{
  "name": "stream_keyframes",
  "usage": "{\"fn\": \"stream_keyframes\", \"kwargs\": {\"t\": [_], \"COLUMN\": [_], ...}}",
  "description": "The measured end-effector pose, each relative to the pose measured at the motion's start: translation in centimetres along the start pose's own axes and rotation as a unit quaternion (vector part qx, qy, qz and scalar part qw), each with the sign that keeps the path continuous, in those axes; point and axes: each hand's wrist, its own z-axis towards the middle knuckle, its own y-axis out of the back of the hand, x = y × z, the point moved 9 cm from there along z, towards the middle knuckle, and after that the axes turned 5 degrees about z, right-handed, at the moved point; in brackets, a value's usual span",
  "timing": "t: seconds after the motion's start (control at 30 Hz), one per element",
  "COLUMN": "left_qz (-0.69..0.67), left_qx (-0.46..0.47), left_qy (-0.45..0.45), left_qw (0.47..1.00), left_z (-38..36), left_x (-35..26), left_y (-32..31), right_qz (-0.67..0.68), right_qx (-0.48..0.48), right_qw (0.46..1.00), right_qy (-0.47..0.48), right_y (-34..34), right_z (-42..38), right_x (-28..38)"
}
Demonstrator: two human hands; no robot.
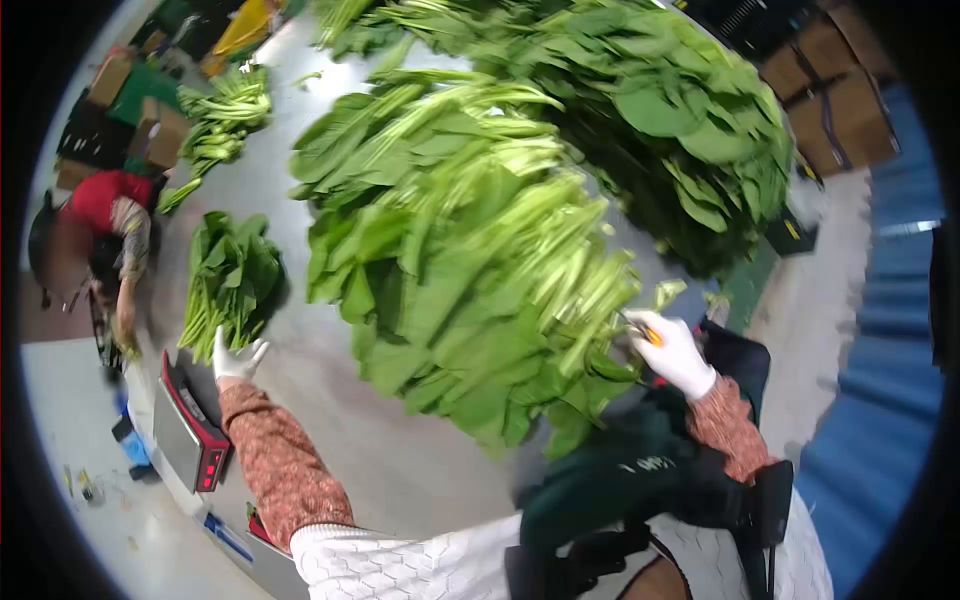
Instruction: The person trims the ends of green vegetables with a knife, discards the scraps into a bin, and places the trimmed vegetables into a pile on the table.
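Note:
My left hand [238,358] in a white glove reaches to the left side of the table, its fingers spread and thumb apart. Right at its fingertips are the stems of a small bunch of leafy greens [235,268]. My right hand [672,352], also gloved in white, is closed around a small tool with an orange and black handle [652,336]; what kind of tool it is I cannot tell. Beside that hand lie the pale cut stem ends of a large spread pile of leafy greens [450,260], leaves toward the left and front.
Another heap of greens [680,130] fills the far right of the metal table [350,440]. More bunches [228,115] lie at the far left, where a person in red [110,210] bends over the edge. A red-and-grey scale [195,425] stands at the left; cardboard boxes [835,115] are stacked far right.

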Motion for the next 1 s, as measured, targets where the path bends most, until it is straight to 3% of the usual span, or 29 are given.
{"fn": "stream_keyframes", "kwargs": {"t": [0.03, 0.1, 0.17, 0.2, 0.23, 0.37, 0.43, 0.5, 0.6, 0.7, 0.77, 0.9, 1.0], "left_qz": [-0.014, 0.115, 0.159, 0.171, 0.183, 0.237, 0.272, 0.295, 0.327, 0.358, 0.400, 0.473, 0.541], "left_qx": [-0.062, -0.098, -0.057, -0.038, -0.017, -0.007, 0.002, 0.018, 0.031, 0.032, 0.067, 0.188, 0.250], "left_qy": [0.012, -0.061, -0.140, -0.177, -0.214, -0.304, -0.331, -0.326, -0.325, -0.331, -0.349, -0.220, -0.155], "left_qw": [0.998, 0.987, 0.976, 0.968, 0.959, 0.923, 0.904, 0.898, 0.887, 0.872, 0.845, 0.832, 0.788], "left_z": [-1.2, -3.5, -6.7, -9.1, -12.0, -20.6, -23.8, -26.3, -29.3, -32.6, -35.4, -38.7, -40.2], "left_x": [0.4, -0.2, -1.1, -1.3, -1.2, 0.3, 1.8, 3.9, 7.8, 12.1, 15.8, 25.1, 32.0], "left_y": [0.7, 1.5, 0.5, -1.0, -2.9, -7.1, -8.7, -10.6, -15.0, -19.4, -23.5, -28.3, -30.0], "right_qz": [0.013, 0.024, 0.030, 0.034, 0.117, -0.037, -0.080, -0.175, -0.185, -0.173, -0.155, -0.171, -0.156], "right_qx": [-0.002, 0.006, 0.027, 0.041, 0.050, 0.197, 0.120, 0.132, 0.058, 0.036, -0.026, -0.095, -0.196], "right_qw": [1.000, 0.999, 0.999, 0.998, 0.991, 0.978, 0.989, 0.976, 0.980, 0.984, 0.988, 0.981, 0.968], "right_qy": [0.015, 0.023, 0.002, 0.036, 0.044, -0.055, 0.044, 0.010, 0.048, 0.017, 0.010, -0.012, -0.023], "right_y": [0.0, 0.1, -0.2, -0.4, -1.3, -4.5, -6.3, -6.1, -5.1, -2.3, 0.2, 5.6, 9.9], "right_z": [-0.7, -1.2, -1.4, -1.6, -2.0, -4.1, -4.8, -4.4, -4.2, -4.3, -5.3, -8.0, -10.3], "right_x": [0.1, 0.1, -0.7, 0.0, -0.9, -0.5, -1.8, -3.0, -5.0, -7.6, -9.4, -12.9, -16.2]}}
